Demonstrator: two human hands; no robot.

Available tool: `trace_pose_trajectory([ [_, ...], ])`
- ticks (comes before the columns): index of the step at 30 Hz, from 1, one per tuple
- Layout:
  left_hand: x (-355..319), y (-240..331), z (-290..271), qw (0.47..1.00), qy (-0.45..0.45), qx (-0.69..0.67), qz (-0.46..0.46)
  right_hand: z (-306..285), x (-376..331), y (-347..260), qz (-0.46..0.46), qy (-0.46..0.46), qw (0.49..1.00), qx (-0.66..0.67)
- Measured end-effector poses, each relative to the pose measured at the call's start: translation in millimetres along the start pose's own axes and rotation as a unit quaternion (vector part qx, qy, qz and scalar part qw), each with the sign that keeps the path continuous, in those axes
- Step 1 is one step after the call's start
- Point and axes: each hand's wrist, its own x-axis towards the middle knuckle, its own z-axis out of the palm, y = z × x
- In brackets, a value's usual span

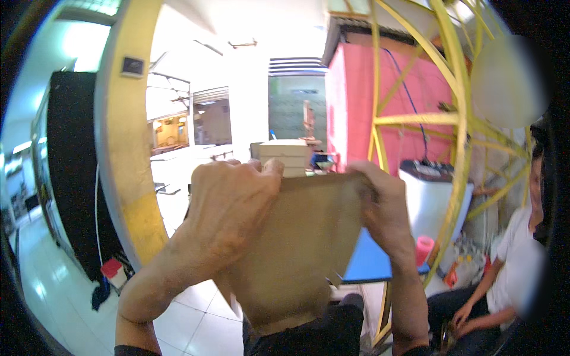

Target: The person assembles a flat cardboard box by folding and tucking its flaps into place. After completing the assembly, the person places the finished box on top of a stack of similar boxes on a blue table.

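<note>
We have the cardboard piece [297,249] up at chest height, dead centre of view, held off any surface between both hands.

Left hand [228,207] is clamped on the top-left corner, at about 10 o'clock from the board's middle. Fingers are curled over the upper edge, knuckles toward us, closed on the board.

Right hand [386,210] is clamped on the top-right corner, at about 2 o'clock from the middle. Fingers wrap the edge and are also closed on it; the fingertips sit behind the board, so we can't see exactly how they lie.

Key relation: the board hangs down from the fingers, toward 6 o'clock. Both grips are on the top edge and nothing supports the lower end. That top edge runs 9 to 3, tilted slightly up on the right.

The long axis looks to run 12 to 6. The board tapers downward, with its wide end at the hands and its narrow end pointing to 6, just above our dark trousers [320,332]. Its flat face is toward the camera.

Neither hand is clearly nearer; the grip looks symmetric.

At 4 o'clock another person [504,279] sits beside the yellow frame [457,148], well apart from the board.
</note>
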Motion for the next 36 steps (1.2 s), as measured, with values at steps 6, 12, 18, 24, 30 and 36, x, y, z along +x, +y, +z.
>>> trace_pose_trajectory([
  [6,-49,-30,21,0.99,-0.053,-0.127,-0.024,-34,-21,25,0.1,-0.08,0.991,0.042],
  [12,-60,-45,53,0.88,0.1,-0.457,-0.075,-48,-18,29,-0.134,-0.039,0.978,-0.154],
  [18,-43,-61,73,0.714,0.101,-0.691,-0.051,-35,-15,38,-0.199,0.027,0.948,-0.246],
  [24,-43,-75,90,0.713,0.012,-0.699,-0.05,-19,-19,58,-0.142,0.028,0.959,-0.244],
  [30,-40,-69,117,0.751,-0.02,-0.659,-0.037,-4,-27,89,-0.054,-0.002,0.98,-0.192],
  [36,-27,-64,130,0.734,0.009,-0.674,-0.086,4,-28,86,0.08,-0.014,0.985,-0.152],
])
